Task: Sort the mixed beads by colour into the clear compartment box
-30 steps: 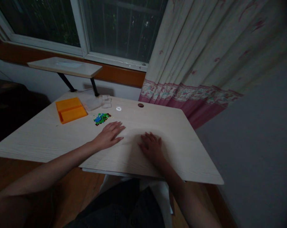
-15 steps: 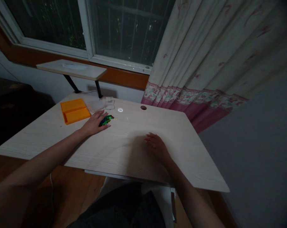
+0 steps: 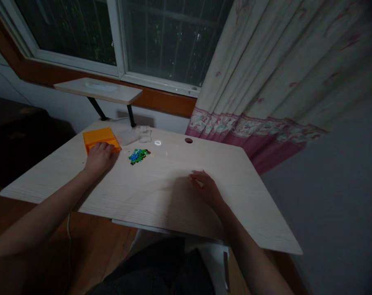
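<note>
Head view: the left hand lies palm down over the near part of the orange tray, fingers bent; whether they grip anything I cannot tell. Just right of the tray, small green, blue and brown pieces lie heaped on the pale table, with clear plastic containers behind. Well apart, the right hand hovers or rests half-curled, its grip unclear.

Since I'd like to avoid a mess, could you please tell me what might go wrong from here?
The left hand is at the orange tray; a bump might shove it into the clear plastic container alongside. The small coloured pieces lie loose on the table, so a careless sweep could scatter them.
</note>
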Demonstrator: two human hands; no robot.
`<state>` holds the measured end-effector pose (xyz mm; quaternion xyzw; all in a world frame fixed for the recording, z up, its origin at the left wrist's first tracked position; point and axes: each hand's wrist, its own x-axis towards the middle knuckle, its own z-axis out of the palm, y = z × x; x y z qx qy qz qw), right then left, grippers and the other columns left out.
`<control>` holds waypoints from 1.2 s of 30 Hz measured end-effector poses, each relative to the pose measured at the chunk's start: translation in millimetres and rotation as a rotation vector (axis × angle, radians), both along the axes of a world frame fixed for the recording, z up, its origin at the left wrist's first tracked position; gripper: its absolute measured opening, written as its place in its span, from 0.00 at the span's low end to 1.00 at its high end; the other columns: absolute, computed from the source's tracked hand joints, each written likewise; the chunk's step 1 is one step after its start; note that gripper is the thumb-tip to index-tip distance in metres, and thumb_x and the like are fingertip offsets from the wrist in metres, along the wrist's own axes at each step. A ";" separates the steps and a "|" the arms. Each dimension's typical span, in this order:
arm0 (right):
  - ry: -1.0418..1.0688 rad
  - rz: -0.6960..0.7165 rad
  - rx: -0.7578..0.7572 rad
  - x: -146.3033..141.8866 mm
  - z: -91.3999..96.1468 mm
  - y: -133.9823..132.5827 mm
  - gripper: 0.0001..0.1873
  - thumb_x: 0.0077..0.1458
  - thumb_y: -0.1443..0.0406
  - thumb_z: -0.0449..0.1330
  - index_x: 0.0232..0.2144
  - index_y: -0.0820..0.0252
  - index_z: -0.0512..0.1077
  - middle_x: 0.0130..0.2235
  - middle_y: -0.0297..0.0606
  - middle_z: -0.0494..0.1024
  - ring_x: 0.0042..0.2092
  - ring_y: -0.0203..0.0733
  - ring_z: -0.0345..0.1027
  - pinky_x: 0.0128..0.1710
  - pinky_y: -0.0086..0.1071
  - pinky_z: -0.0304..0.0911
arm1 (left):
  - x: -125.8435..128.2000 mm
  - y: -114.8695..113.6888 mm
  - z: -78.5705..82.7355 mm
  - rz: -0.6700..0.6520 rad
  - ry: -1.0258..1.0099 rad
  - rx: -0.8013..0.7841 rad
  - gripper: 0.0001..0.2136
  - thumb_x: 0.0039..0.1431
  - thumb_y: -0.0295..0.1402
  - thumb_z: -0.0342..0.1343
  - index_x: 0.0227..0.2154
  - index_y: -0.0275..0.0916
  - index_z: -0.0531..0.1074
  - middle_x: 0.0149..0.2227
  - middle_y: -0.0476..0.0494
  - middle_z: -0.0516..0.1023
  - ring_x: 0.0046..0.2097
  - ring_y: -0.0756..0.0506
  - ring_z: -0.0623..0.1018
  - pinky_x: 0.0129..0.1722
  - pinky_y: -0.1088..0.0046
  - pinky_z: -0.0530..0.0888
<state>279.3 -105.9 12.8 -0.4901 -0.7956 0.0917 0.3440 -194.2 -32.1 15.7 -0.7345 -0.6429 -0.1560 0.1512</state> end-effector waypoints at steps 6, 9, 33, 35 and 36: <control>-0.006 -0.038 0.099 4.0 4.1 30.8 0.14 0.65 0.58 0.56 0.38 0.54 0.81 0.43 0.42 0.85 0.51 0.49 0.78 0.64 0.56 0.60 | -12.2 14.7 -4.4 0.018 0.134 -0.126 0.18 0.67 0.34 0.44 0.43 0.30 0.78 0.44 0.26 0.78 0.51 0.29 0.73 0.48 0.51 0.70; -0.017 -0.087 0.080 3.2 -1.3 49.7 0.13 0.64 0.60 0.56 0.36 0.54 0.81 0.42 0.43 0.85 0.50 0.49 0.78 0.63 0.54 0.61 | -13.0 16.9 -5.0 0.005 0.142 -0.126 0.18 0.67 0.34 0.45 0.41 0.29 0.78 0.44 0.26 0.79 0.50 0.30 0.74 0.48 0.52 0.71; 0.234 -0.170 0.082 17.7 -29.5 63.3 0.14 0.63 0.59 0.56 0.35 0.55 0.81 0.37 0.39 0.85 0.42 0.44 0.77 0.50 0.39 0.69 | 91.3 -2.7 69.4 -0.349 0.247 0.234 0.13 0.71 0.34 0.47 0.40 0.37 0.77 0.37 0.37 0.77 0.43 0.38 0.73 0.42 0.63 0.69; 0.282 -0.197 0.055 17.5 -29.5 62.4 0.15 0.63 0.57 0.55 0.40 0.55 0.81 0.35 0.38 0.85 0.42 0.44 0.78 0.50 0.39 0.70 | 120.8 3.4 68.2 -0.451 0.235 0.207 0.12 0.71 0.32 0.48 0.41 0.37 0.77 0.38 0.37 0.77 0.43 0.39 0.73 0.43 0.63 0.70; 0.311 -0.217 0.045 17.5 -29.6 62.3 0.17 0.63 0.57 0.55 0.44 0.56 0.80 0.34 0.38 0.85 0.41 0.44 0.78 0.51 0.39 0.69 | 137.7 7.0 66.2 -0.501 0.225 0.186 0.11 0.71 0.31 0.48 0.41 0.37 0.77 0.39 0.37 0.77 0.44 0.39 0.73 0.43 0.63 0.70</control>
